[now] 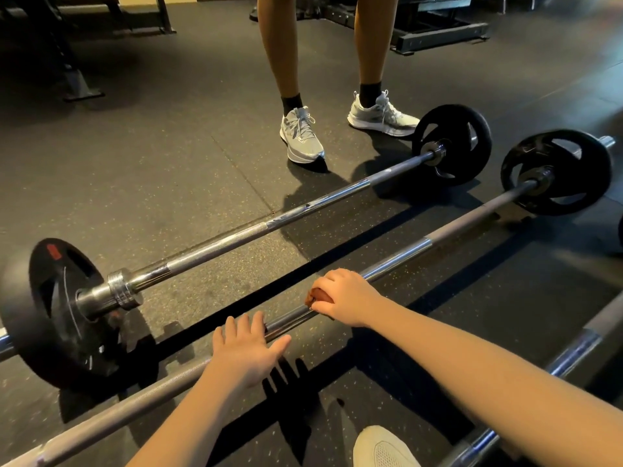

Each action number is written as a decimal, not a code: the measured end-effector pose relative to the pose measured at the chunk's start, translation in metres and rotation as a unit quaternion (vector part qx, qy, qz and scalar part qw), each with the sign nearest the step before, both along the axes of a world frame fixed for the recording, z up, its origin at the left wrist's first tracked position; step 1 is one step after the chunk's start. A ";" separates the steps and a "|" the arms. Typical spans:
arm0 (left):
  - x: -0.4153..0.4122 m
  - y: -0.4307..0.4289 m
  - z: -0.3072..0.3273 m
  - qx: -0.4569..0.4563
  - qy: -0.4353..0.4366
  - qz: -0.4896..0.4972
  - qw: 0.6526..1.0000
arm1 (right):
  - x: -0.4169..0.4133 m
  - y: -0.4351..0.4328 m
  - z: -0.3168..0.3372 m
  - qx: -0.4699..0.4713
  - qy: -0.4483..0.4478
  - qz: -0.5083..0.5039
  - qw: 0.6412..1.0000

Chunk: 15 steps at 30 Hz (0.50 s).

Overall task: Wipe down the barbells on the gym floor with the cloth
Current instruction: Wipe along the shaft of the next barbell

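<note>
Two barbells lie side by side on the dark rubber floor, running from lower left to upper right. The near barbell (397, 261) passes under both my hands. My right hand (344, 296) grips a small reddish-brown cloth (315, 294) wrapped around its shaft. My left hand (247, 348) rests flat on the same bar a little further left, fingers straight and spread. The far barbell (256, 230) carries a black plate (57, 311) at its left end and another black plate (453, 143) at its right end.
Another person stands just beyond the far barbell in grey trainers (303, 136). A third bar (573, 352) lies at the lower right. My own white shoe (381, 448) shows at the bottom. Dark machine frames (438, 32) stand at the back.
</note>
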<state>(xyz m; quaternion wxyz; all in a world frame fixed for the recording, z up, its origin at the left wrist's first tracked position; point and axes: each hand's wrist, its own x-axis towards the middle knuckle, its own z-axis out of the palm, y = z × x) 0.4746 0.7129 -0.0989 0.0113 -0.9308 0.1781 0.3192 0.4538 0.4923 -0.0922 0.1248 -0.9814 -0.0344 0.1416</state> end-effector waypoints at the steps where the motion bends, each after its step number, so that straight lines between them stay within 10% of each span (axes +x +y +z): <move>1: -0.001 -0.001 0.000 0.000 -0.009 0.002 1.000 | 0.005 -0.003 0.003 -0.005 0.020 -0.004 1.000; 15: 0.013 -0.035 -0.024 -0.141 -0.113 -0.023 0.983 | -0.006 -0.026 -0.020 0.013 -0.137 -0.147 0.980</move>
